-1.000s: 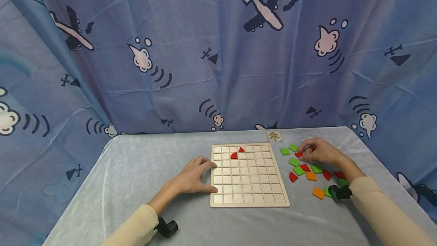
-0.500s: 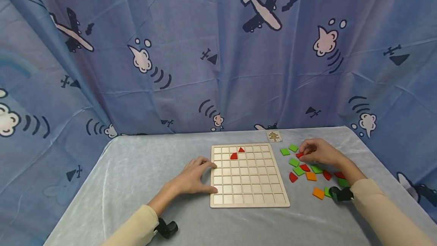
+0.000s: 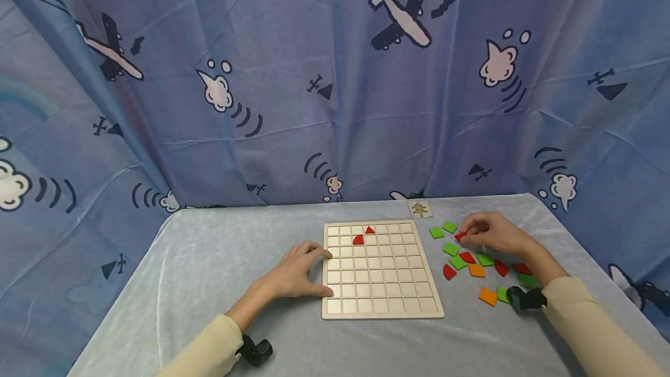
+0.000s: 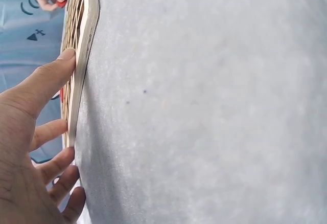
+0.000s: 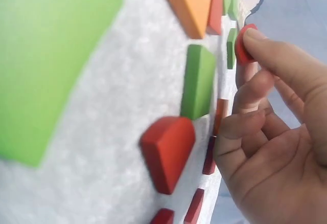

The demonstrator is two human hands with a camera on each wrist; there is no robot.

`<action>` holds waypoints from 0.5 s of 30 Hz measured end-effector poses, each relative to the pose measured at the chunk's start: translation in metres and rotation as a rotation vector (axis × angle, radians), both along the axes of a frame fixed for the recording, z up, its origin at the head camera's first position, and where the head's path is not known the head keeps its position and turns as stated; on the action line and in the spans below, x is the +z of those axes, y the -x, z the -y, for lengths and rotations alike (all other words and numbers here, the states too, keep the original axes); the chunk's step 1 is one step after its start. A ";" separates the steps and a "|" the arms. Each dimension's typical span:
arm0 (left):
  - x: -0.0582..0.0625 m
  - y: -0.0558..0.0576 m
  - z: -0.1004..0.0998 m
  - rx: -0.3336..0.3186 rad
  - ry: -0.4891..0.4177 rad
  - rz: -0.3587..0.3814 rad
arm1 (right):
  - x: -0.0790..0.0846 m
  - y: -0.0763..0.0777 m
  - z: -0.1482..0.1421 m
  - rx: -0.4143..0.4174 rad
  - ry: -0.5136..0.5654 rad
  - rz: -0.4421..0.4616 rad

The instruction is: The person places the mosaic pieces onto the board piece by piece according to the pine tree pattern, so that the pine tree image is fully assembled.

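Observation:
A square wooden grid board [image 3: 382, 278] lies on the table with a red triangle tile [image 3: 370, 230] and a red quarter-circle tile [image 3: 358, 240] in its upper cells. My left hand [image 3: 298, 269] rests against the board's left edge, thumb and fingers spread; in the left wrist view the thumb [image 4: 56, 73] touches the rim. Over the loose pieces at right, my right hand [image 3: 492, 233] pinches a red tile [image 5: 244, 45] between thumb and fingers. Its outline is partly hidden by them. Green tiles [image 3: 437, 232] and red quarter-circle tiles [image 3: 449, 271] lie close by.
Orange tiles [image 3: 488, 296] lie among the loose pieces, nearer the right forearm. A small card with a tree pattern [image 3: 420, 209] sits beyond the board's far right corner. A blue curtain [image 3: 272, 103] with airplane prints hangs behind the table [image 3: 209, 249].
My right hand has shifted very slightly right, and the red tile in its fingers is now turned a little. My left hand and the board have stayed in place.

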State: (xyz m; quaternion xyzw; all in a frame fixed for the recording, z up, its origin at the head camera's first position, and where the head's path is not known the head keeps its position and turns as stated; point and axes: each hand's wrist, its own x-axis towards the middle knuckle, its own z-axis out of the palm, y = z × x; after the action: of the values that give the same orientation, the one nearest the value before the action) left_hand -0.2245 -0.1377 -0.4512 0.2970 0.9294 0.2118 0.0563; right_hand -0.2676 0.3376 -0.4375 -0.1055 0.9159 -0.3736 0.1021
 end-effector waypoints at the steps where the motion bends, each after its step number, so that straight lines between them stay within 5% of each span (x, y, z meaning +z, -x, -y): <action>1: 0.000 0.000 0.000 0.000 -0.002 0.001 | 0.001 -0.001 0.000 0.001 0.004 -0.007; 15: 0.002 -0.001 0.001 -0.008 -0.007 -0.005 | 0.013 -0.010 0.013 -0.002 0.024 -0.103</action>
State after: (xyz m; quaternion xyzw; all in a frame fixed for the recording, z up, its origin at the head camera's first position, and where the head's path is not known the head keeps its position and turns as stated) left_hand -0.2239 -0.1388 -0.4497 0.3014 0.9276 0.2141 0.0535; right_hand -0.2575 0.3243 -0.4247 -0.1252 0.9154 -0.3789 0.0532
